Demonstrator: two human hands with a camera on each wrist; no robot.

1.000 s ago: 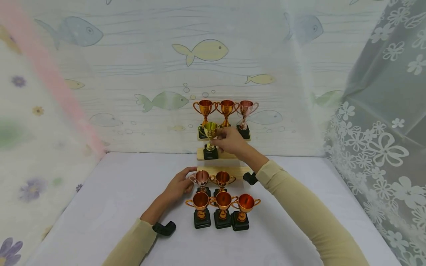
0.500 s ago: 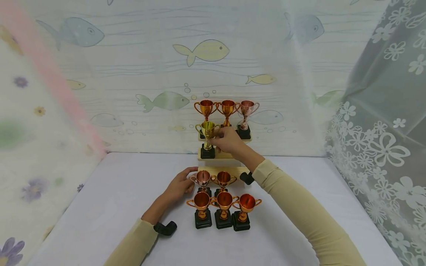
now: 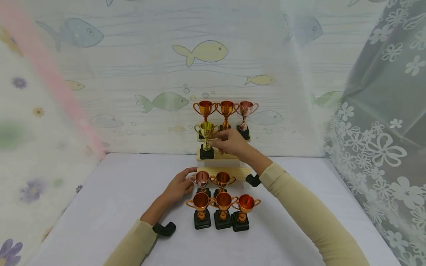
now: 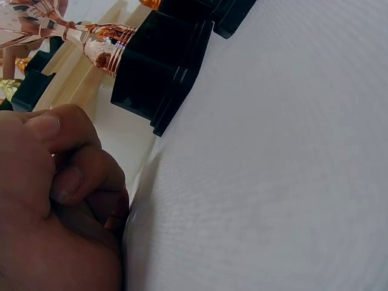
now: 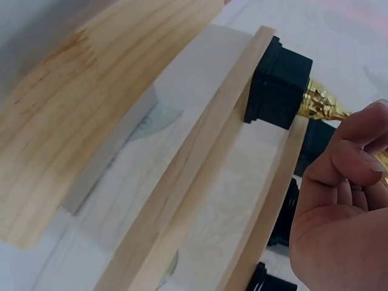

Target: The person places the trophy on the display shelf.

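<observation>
A small gold trophy cup (image 3: 206,130) with a black base stands upright at the left end of the middle wooden shelf (image 3: 227,156). My right hand (image 3: 234,143) is at its right side; fingertips are at the stem, and the fingers look slightly parted. In the right wrist view, the curled fingers (image 5: 348,163) partly hide the cup. My left hand (image 3: 178,187) rests on the table, its index finger reaching the left end of the lowest shelf (image 3: 233,171). Other left fingers (image 4: 79,163) are bent beside a rose-coloured trophy (image 4: 109,48) in the left wrist view.
Three orange and rose trophies (image 3: 226,109) stand on the top shelf. In front of the stand, several more copper-coloured trophies (image 3: 223,201) are grouped on the white-covered table (image 3: 283,236). A fish-patterned sheet (image 3: 133,66) hangs directly behind the stand.
The gold trophy shifted slightly left along the middle shelf and now stays put. My right hand moved left with it, then drew back slightly right. The left hand has not moved.
</observation>
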